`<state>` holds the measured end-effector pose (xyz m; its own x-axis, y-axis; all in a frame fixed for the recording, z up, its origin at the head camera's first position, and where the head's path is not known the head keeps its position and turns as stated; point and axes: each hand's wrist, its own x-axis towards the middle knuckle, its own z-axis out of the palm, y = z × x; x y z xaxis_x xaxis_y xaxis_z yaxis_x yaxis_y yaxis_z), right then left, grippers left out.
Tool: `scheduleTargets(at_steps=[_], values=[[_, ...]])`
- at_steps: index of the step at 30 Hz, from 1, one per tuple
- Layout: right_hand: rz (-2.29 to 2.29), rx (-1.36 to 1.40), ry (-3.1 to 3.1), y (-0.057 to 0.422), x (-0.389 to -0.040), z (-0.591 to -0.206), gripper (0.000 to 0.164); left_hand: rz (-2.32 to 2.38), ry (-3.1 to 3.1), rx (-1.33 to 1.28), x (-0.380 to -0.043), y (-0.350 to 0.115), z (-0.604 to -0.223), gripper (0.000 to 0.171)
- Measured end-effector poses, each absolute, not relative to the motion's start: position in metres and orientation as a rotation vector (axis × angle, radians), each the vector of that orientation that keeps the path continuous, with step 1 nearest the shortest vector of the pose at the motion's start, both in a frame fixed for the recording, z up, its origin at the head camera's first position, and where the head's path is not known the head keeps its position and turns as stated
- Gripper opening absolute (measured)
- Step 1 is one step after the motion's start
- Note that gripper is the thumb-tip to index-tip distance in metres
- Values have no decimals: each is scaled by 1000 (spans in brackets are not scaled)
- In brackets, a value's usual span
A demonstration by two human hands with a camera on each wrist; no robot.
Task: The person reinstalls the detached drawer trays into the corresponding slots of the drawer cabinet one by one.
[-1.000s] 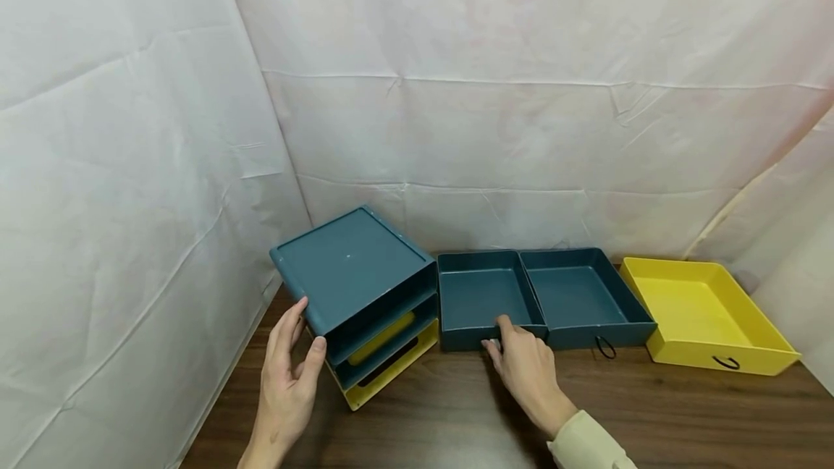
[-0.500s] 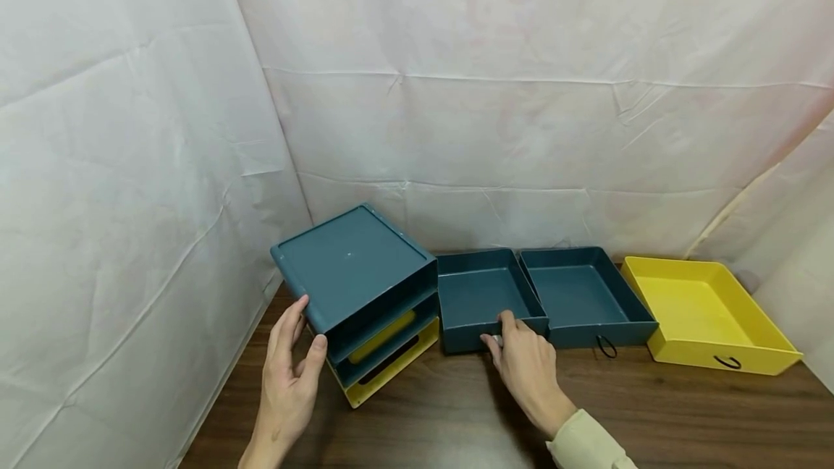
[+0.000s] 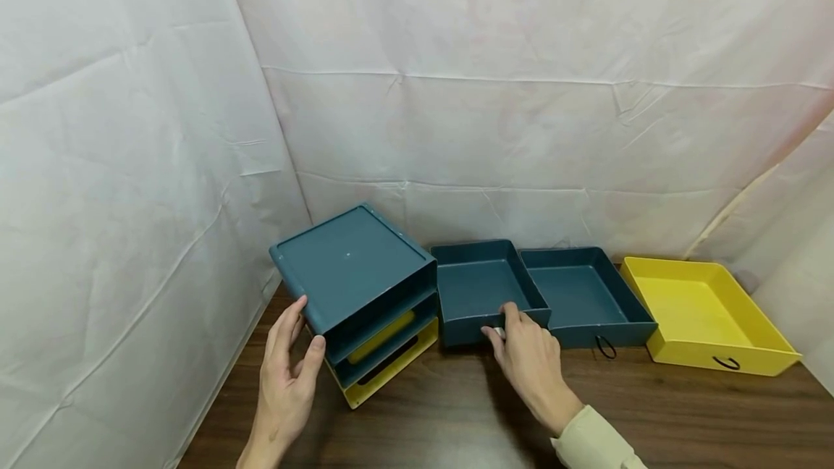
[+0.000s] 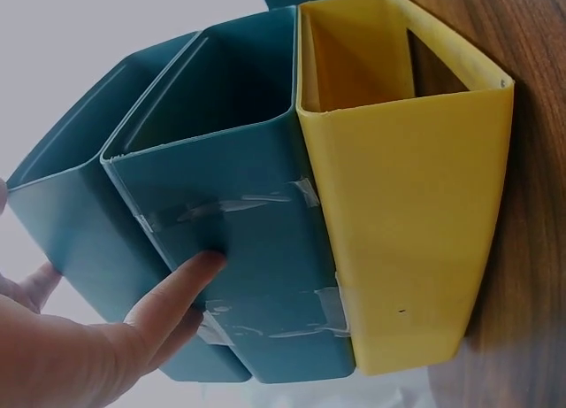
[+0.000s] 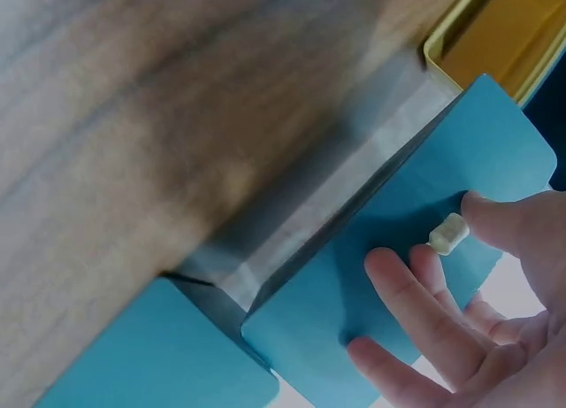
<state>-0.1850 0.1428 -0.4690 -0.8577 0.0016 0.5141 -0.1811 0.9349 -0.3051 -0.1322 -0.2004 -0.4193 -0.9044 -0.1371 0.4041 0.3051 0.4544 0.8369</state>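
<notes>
A teal and yellow drawer cabinet (image 3: 352,266) stands at the left, its slots facing front right. My left hand (image 3: 283,382) rests against its near left side, fingers mostly straight; in the left wrist view, a fingertip (image 4: 212,259) touches the middle teal tier. Right of the cabinet, my right hand (image 3: 528,364) grips the front wall of a teal drawer (image 3: 478,284). Its index finger reaches over the rim and the thumb is in front. In the right wrist view, a small pale knob-like piece (image 5: 448,234) sits beside the thumb, and the drawer's lower edge stands off the tabletop.
A second teal drawer (image 3: 570,292) with a black loop pull stands directly right of the held one. Beyond it is a yellow drawer (image 3: 717,310), also with a black loop. All stand on a dark wooden table (image 3: 449,418) before white cloth walls (image 3: 521,129).
The held teal drawer has been pulled slightly forward, then raised and shifted a little, its back edge now higher. My right hand moved with it. The left hand and cabinet have barely moved.
</notes>
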Motion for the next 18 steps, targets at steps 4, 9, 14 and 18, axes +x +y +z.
scheduleTargets(at_steps=[4,9,14,18], values=[[458,144,-2543,144,-181,-460,41,-1445,-2285,-140,-133,-201,-420,59],[444,155,-2503,150,-175,-445,42,-1460,-2281,-136,-133,-201,-419,59],[462,156,-2484,160,-162,-435,41,-1446,-2298,-125,-132,-202,-418,60],[465,159,-2477,167,-149,-431,41,-1428,-2317,-99,-130,-205,-417,60]])
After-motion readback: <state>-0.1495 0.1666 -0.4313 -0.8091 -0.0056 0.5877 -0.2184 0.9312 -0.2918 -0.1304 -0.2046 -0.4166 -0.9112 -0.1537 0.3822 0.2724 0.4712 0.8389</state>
